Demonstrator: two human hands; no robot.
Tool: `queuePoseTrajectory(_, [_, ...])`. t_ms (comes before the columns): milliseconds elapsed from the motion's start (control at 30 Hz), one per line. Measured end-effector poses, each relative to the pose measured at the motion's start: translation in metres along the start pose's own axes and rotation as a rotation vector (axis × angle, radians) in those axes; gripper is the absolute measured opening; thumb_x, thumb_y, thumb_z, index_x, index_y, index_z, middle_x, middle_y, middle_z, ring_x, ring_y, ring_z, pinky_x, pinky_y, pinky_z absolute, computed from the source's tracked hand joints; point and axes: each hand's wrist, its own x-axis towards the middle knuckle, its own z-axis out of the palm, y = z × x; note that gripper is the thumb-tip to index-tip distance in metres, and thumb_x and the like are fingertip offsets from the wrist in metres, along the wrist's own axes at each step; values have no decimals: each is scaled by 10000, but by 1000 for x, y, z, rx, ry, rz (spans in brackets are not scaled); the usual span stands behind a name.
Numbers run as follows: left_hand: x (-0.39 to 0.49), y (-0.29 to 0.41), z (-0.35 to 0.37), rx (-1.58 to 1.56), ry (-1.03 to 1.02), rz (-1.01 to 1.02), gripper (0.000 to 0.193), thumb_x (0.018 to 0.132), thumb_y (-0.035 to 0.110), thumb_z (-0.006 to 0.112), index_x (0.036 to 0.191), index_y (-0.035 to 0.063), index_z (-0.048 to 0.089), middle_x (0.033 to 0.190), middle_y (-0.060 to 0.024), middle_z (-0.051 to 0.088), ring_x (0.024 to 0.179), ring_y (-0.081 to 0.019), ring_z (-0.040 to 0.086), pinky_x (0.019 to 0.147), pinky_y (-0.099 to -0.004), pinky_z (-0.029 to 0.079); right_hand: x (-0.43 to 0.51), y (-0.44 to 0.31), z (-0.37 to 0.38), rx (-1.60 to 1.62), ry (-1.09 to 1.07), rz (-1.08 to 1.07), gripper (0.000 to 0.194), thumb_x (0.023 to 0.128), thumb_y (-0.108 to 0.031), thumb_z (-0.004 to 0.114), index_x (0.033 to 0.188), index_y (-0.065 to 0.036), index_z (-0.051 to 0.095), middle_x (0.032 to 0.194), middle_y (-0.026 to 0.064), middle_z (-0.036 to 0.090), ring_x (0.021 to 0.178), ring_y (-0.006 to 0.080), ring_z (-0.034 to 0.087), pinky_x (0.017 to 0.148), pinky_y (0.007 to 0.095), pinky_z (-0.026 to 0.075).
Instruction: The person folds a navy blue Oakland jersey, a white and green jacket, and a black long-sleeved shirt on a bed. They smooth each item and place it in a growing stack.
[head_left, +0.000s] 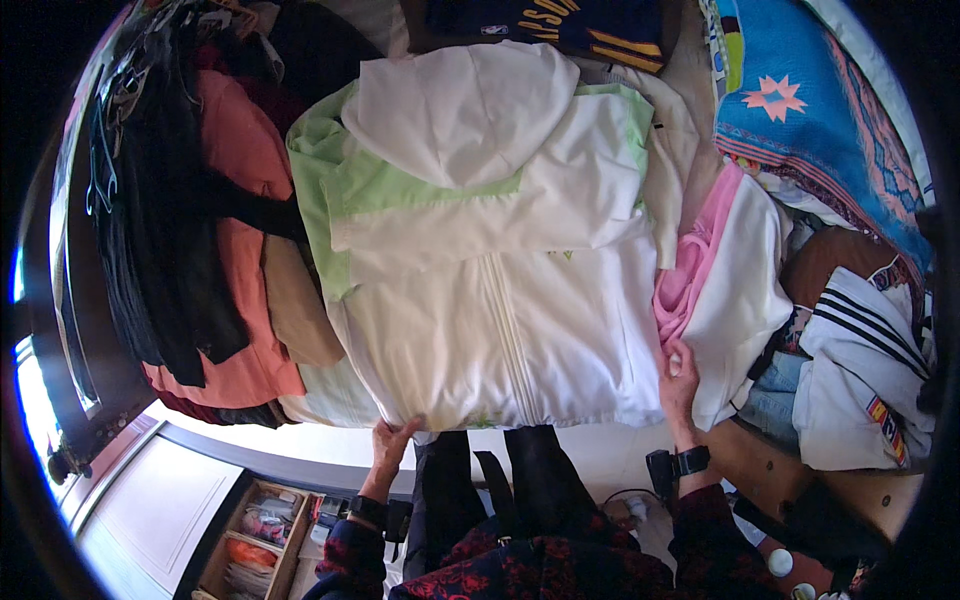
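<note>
A white hooded zip jacket (427, 330) with light green panels lies front up before me, its hood (472, 112) folded down over the upper part. The sleeves are partly hidden under the body. My left hand (396, 444) grips the lower left corner of the hem. At the lower right edge, my right hand (679, 379) pinches the side of the jacket between curled fingers. Just past that hand lies a white garment (735, 285) with a pink lining (694, 255). Another cream garment (675, 165) shows from beneath the jacket's right shoulder.
Black clothes (165, 225), a coral garment (247, 300) and hangers (101, 165) crowd the left side. A navy jersey (480, 26) lies beyond the hood. At right are a blue patterned blanket (810, 165) and a white striped garment (847, 360). A wooden drawer (289, 551) stands open at lower left.
</note>
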Motion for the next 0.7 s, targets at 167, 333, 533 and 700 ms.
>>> queuePoseTrajectory(167, [-28, -20, 1, 203, -80, -218, 396, 693, 252, 701, 898, -77, 616, 806, -161, 642, 739, -168, 603, 642, -313, 478, -31, 10, -9, -353, -396, 65, 411, 713, -214, 660, 1018, 22, 519, 874, 257, 573, 854, 415, 543, 721, 422, 443])
queuePoseTrajectory(333, [-75, -8, -21, 268, -76, -152, 456, 793, 372, 583, 804, -84, 594, 646, -132, 589, 609, -175, 550, 562, -349, 440, -38, 9, -40, -22, -455, 116, 314, 790, -170, 588, 1019, 22, 494, 826, 225, 567, 762, 391, 551, 704, 415, 440])
queuePoseTrajectory(533, [-143, 10, -36, 62, -30, -145, 325, 855, 298, 519, 700, 15, 559, 565, 30, 464, 521, -60, 411, 448, -253, 326, -69, 31, -84, -35, -386, 97, 287, 838, -187, 550, 1038, 14, 508, 824, 98, 580, 713, 180, 517, 665, 308, 438])
queuePoseTrajectory(700, [-154, 33, -44, -48, 54, -187, 292, 828, 165, 554, 1064, -2, 516, 808, -5, 560, 677, -78, 489, 572, -220, 408, -62, 17, -106, 272, -466, 435, 332, 803, -144, 595, 1101, -18, 521, 935, 43, 567, 829, 126, 513, 724, 257, 428])
